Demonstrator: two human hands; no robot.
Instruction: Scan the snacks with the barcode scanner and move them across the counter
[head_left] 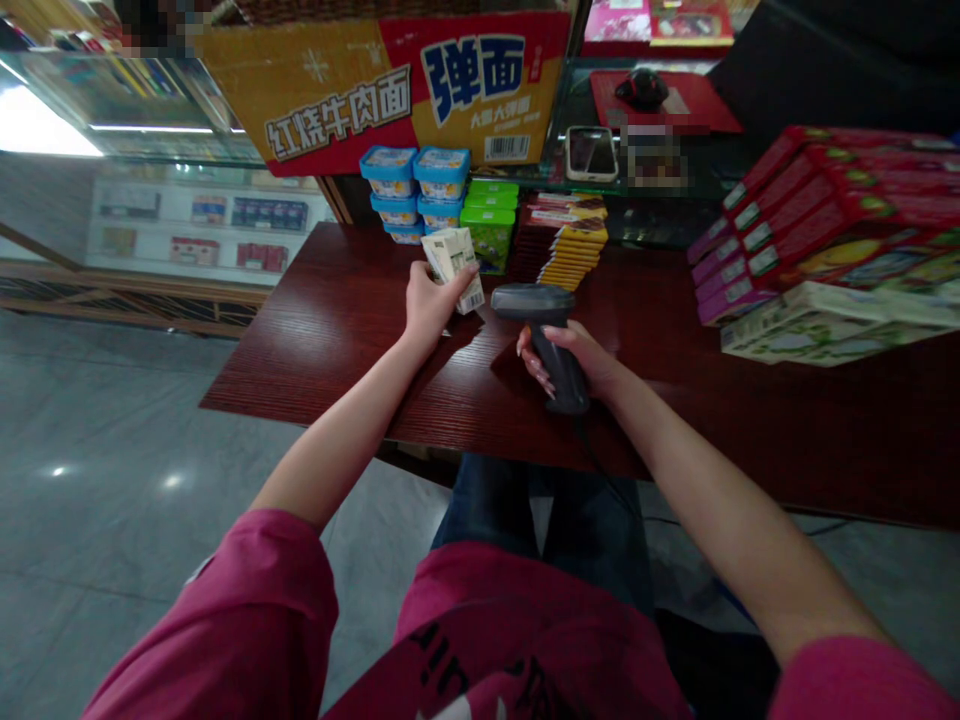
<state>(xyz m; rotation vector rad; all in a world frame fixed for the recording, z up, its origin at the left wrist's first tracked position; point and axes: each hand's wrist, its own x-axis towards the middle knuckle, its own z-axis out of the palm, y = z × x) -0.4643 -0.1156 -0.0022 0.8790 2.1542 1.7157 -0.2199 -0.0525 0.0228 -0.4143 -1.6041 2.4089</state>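
Observation:
My left hand is closed around a small white carton, held tilted above the dark red-brown table. A barcode shows on the carton's lower end. In my right hand is a dark grey barcode scanner, its head pointing left towards the carton. The scanner's cable hangs down over the table's front edge. Just behind the carton stand stacked blue-lidded tubs, green boxes and a pile of yellow-and-brown packets.
Red and purple boxes are stacked on the right, with pale green-and-white boxes before them. A large noodle carton stands at the back. A phone and a black mouse lie on the glass counter behind.

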